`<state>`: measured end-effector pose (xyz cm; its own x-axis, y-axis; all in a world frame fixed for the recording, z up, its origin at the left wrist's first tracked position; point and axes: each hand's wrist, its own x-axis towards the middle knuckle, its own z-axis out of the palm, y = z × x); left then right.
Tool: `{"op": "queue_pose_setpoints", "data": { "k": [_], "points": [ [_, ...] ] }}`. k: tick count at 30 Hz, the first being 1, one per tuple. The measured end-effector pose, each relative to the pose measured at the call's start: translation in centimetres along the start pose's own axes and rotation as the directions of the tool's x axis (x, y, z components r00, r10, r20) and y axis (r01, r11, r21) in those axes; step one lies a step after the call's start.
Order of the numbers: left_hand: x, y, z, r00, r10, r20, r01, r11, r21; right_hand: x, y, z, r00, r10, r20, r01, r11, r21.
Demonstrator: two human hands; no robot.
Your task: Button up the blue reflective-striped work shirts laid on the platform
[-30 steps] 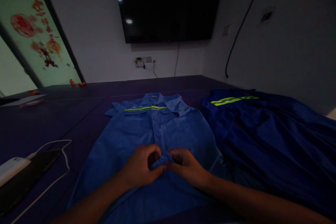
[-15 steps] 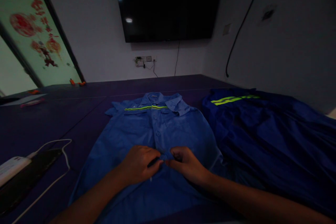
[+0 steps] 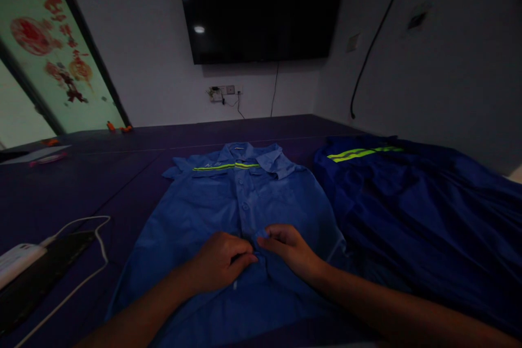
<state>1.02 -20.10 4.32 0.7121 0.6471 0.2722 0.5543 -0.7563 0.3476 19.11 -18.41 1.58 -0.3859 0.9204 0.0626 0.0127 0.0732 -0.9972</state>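
A blue work shirt (image 3: pixel 204 201) with a yellow reflective stripe lies front side up, its collar pointing away from me. Down its middle runs the button placket, buttoned in the upper part. My left hand (image 3: pixel 224 261) pinches the placket low on the shirt, thumb against fingers. Right beside it, my right hand (image 3: pixel 289 247) pinches the facing edge of the cloth, lifting a small fold. Any button between the fingertips is hidden.
A darker blue garment (image 3: pixel 408 196) with a reflective stripe lies at the right. On the left are a white power strip (image 3: pixel 20 263), a dark flat object (image 3: pixel 49 272) and a white cable (image 3: pixel 104 250). A television (image 3: pixel 265 11) hangs on the wall behind the purple surface (image 3: pixel 130 168).
My fingertips have drawn slightly apart. The right hand has risen a little with its fold of cloth, while the left fingers have shifted slightly right and down.
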Motion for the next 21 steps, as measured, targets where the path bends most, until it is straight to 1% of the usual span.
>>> {"op": "queue_pose_setpoints", "data": {
  "k": [3, 5, 8, 10, 12, 15, 18, 21],
  "points": [
    [-0.13, -0.08, 0.43, 0.997, 0.051, -0.055, -0.044, 0.992, 0.115, -0.10, -0.11, 0.06, 0.998, -0.051, 0.024, 0.052, 0.998, -0.039],
    [-0.26, -0.07, 0.50, 0.987, 0.125, -0.099, -0.099, 0.967, 0.236, -0.12, -0.24, 0.03, 0.998, -0.061, 0.033, 0.063, 0.997, -0.052],
    [-0.47, 0.01, 0.38, 0.954, 0.251, -0.161, -0.171, 0.903, 0.394, -0.12, -0.32, -0.06, 0.998, -0.061, 0.028, 0.062, 0.996, -0.065],
    [-0.56, 0.03, 0.26, 0.931, 0.308, -0.198, -0.194, 0.873, 0.448, -0.12, -0.25, -0.09, 0.998, -0.060, 0.028, 0.062, 0.995, -0.072],
    [-0.62, 0.01, 0.17, 0.914, 0.339, -0.223, -0.205, 0.859, 0.469, -0.12, -0.14, -0.09, 0.998, -0.058, 0.028, 0.059, 0.996, -0.069],
    [-0.65, -0.07, 0.09, 0.904, 0.360, -0.232, -0.219, 0.854, 0.472, -0.13, -0.06, -0.03, 0.998, -0.046, 0.032, 0.048, 0.997, -0.063],
    [-0.67, -0.15, 0.05, 0.907, 0.355, -0.225, -0.225, 0.863, 0.453, -0.15, -0.10, 0.04, 0.999, -0.035, 0.037, 0.038, 0.997, -0.068],
    [-0.69, -0.22, -0.04, 0.922, 0.326, -0.208, -0.221, 0.886, 0.407, -0.16, -0.08, 0.06, 0.999, -0.028, 0.043, 0.031, 0.997, -0.071]
  ]
}}
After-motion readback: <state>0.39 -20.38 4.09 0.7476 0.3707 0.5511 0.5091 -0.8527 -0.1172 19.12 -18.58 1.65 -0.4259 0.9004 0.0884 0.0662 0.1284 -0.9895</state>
